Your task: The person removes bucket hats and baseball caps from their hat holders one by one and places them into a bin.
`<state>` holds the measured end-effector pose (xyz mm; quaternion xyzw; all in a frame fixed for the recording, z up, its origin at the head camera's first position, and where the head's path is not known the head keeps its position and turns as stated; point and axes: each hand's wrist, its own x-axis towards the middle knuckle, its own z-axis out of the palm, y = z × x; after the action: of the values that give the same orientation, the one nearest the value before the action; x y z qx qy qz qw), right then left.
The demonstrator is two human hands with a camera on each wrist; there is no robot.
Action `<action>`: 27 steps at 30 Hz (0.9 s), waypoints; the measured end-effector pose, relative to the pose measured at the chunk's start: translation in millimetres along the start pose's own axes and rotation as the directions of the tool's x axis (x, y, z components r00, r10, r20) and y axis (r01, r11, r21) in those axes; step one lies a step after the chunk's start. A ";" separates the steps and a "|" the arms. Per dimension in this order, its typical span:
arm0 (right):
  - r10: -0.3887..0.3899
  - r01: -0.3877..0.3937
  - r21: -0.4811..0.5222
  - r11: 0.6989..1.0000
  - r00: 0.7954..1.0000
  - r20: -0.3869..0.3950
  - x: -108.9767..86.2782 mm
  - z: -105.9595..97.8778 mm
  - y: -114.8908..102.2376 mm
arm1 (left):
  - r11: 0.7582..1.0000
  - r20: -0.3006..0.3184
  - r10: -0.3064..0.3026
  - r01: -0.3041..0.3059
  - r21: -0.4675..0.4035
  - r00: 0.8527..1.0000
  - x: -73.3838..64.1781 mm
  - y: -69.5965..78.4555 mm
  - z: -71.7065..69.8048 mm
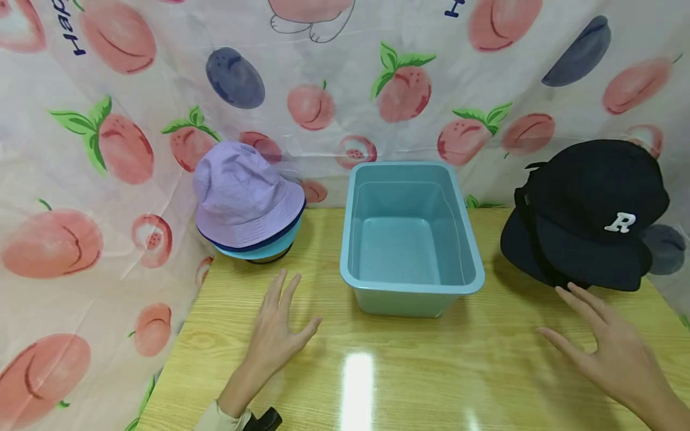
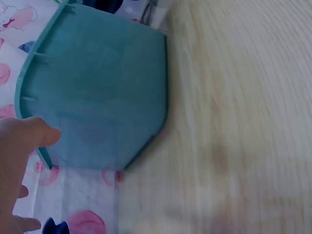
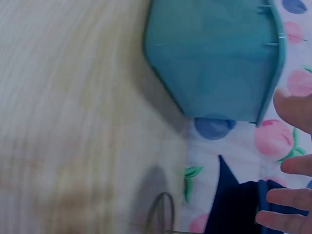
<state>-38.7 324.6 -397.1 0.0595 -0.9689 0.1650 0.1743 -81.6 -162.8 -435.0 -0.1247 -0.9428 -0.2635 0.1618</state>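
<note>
A stack of bucket hats [image 1: 245, 194], lavender on top with dark blue and light blue brims below, sits at the table's back left. My left hand [image 1: 277, 335] hovers in front of it, fingers spread and holding nothing. At the back middle stands a blue plastic bin [image 1: 412, 287] with nothing inside. On the right is a black cap [image 1: 598, 209] with a white letter R, raised on a support that shows as a wire piece [image 3: 163, 209] in the right wrist view. Close before the cap's brim, my right hand [image 1: 614, 353] has its fingers extended and holds nothing.
The wooden table [image 1: 420, 371] runs toward me, with a bright reflection near its front. A fruit-printed cloth [image 1: 334, 78] hangs behind and along the left side. A dark band [image 1: 261, 421] circles the left wrist.
</note>
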 end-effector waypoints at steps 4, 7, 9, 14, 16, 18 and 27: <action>0.001 0.003 0.056 0.998 0.997 -0.078 6.6 -10.3 -2.5 | 0.993 0.000 0.007 -0.007 -0.122 1.000 5.4 9.0 -1.8; -0.009 0.019 0.086 0.996 0.993 -0.116 13.3 -15.3 -2.6 | 0.980 0.014 0.000 0.002 -0.200 1.000 9.7 17.0 -2.7; -0.012 0.025 0.096 0.995 0.991 -0.132 18.1 -17.3 -2.8 | 0.971 0.020 0.000 0.005 -0.238 1.000 12.5 21.6 -2.6; -0.055 0.077 0.123 0.989 0.983 -0.176 32.9 -19.6 0.1 | 0.947 0.014 0.027 -0.021 -0.321 1.000 22.6 30.5 -1.9; -0.082 0.110 0.126 0.986 0.975 -0.208 38.9 -21.1 2.7 | 0.933 0.012 0.047 -0.039 -0.359 0.999 27.0 33.5 -0.7; -0.100 0.132 0.124 0.983 0.967 -0.236 44.4 -22.8 5.5 | 0.918 0.013 0.066 -0.056 -0.393 0.998 30.9 36.5 1.3; -0.096 0.127 0.108 0.986 0.963 -0.253 61.1 -27.8 16.2 | 0.868 0.010 0.069 -0.055 -0.494 0.998 40.7 50.6 10.3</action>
<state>-89.7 345.8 -355.5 0.1036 -0.9229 0.2204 0.2984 -105.2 -109.1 -405.1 -0.1954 -0.8419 -0.4884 0.1202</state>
